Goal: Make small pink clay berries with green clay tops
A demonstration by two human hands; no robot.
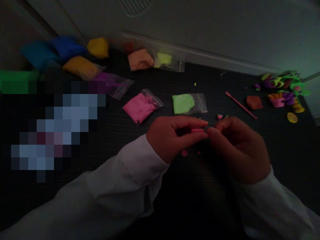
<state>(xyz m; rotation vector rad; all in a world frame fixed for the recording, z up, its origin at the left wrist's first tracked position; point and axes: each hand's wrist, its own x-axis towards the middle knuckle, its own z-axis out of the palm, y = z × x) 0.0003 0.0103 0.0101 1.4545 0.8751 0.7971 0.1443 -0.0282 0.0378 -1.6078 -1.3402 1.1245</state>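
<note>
Between the thumb and fingers of my left hand (172,135) is a thin pink piece of modelling clay (198,130). My right hand (240,146) is closed in a pinch, its thumb tip right beside my left fingertips; whatever it may hold is hidden. On the dark table just below lie a flat pink clay disc (184,153) and a tiny pink bit (199,153). Past my right fingers sits a small pink and green clay piece (219,116). Beyond my left hand are a bag of light green clay (183,103) and a bag of pink clay (140,107).
A pink modelling tool (241,105) lies by a brown clay lump (254,102). Finished-looking clay figures (285,88) crowd the right end. Several clay bags, including blue (67,46) and orange (81,67), sit at the left. A pale wall (212,33) bounds the back. A pixelated patch covers the left.
</note>
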